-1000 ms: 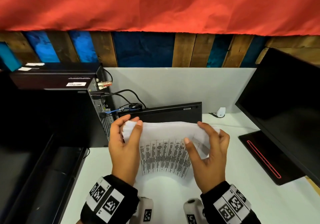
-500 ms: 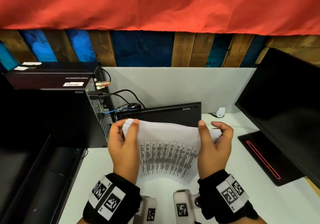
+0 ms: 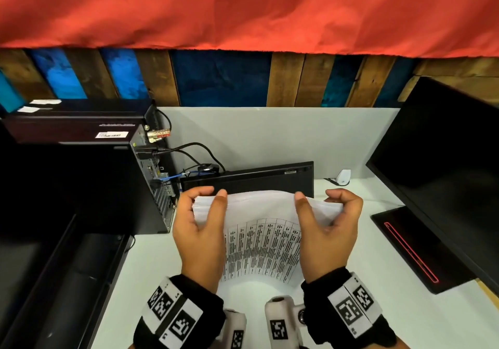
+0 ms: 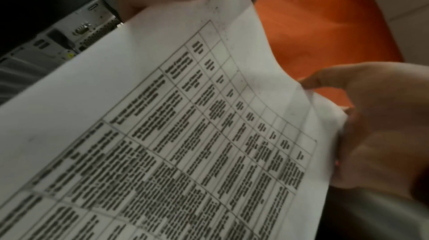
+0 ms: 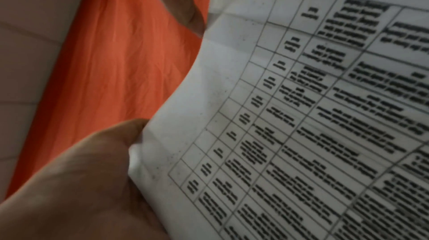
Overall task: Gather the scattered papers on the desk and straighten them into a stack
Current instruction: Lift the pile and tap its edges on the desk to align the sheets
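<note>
White papers [image 3: 259, 213] gathered already, upright above surface [image 3: 405, 308], between both hands; left hand [image 3: 198, 229] gripping left edge, right hand [image 3: 328, 229] pinching right edge w/ thumb in front. Left wrist: printed table sheet filling view, edges looking uneven. Right wrist: thumb [image 5: 81, 170] pressing sheet corner. Prob. remaining: squaring edges, laying stack down.
</note>
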{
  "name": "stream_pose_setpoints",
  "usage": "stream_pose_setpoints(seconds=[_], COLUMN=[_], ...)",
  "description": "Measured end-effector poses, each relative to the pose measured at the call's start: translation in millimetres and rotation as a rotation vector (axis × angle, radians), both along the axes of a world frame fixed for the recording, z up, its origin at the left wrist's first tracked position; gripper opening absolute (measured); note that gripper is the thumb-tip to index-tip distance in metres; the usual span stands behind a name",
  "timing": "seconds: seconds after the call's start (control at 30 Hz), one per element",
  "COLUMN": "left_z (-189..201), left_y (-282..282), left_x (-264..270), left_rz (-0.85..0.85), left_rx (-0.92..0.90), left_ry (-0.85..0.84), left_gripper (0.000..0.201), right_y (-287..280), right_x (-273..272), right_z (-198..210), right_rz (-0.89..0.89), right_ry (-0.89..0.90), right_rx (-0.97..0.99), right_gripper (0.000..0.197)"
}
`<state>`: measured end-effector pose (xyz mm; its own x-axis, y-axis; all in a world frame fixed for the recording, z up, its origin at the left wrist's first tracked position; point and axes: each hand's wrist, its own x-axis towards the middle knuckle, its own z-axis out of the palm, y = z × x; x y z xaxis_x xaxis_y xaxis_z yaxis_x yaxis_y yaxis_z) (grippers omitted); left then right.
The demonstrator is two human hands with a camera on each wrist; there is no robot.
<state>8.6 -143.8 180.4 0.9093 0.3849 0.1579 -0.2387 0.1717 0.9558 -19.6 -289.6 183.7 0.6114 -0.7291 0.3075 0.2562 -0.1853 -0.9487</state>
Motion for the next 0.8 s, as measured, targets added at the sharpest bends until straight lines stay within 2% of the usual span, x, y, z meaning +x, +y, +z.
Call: stream_pose_setpoints(seconds=[0.07,0.2,0.23,0.3,0.37,0.43,0.53,0.67,0.8], left_z=[-2,-1,0,-1,-3,-3,-2,-13,-26], left_y=[4,10,8,3,3,5,7,11,15], left_x=[3,7,5,2,2,5,8,1,-8], left_rz=[0.014,0.031,0.031,0.017,0.013,0.027,0.004,-0.126,-0.336], left_rx=[-0.042,-0.052,-0.028,-0.014,-0.014,-0.053,-0.085,-0.049,-0.005], left_ry=[0.019,0.018,0.007,0.008,0.033,0.049,0.058,0.022,-0.066], left_gripper=[0.006,0.015,0.016,0.014,0.009,0.008,0.022,0.060,0.074], right_y=[-4,-15,-14,-10,-10,-13,-16,-14,-13], right_x=[0,4,4,4,4,5,5,-1,-14], right_z=[-2,-1,0,-1,-3,-5,-8,-10,-17], right_rz=[-0.018,-0.057,-0.050,-0.037,-0.028,-0.025,-0.054,0.023,0.187], right_ry=[0.011,-0.036,-0.040,-0.022,0.012,0.031,0.033,-0.024,-0.032], right_rx=[0.008,0.065,0.057,0.037,0.045,0.048,0.069,0.148,0.048], right_gripper=[0.030,0.007,0.006,0.020,0.026,0.018,0.006,0.038,0.051])
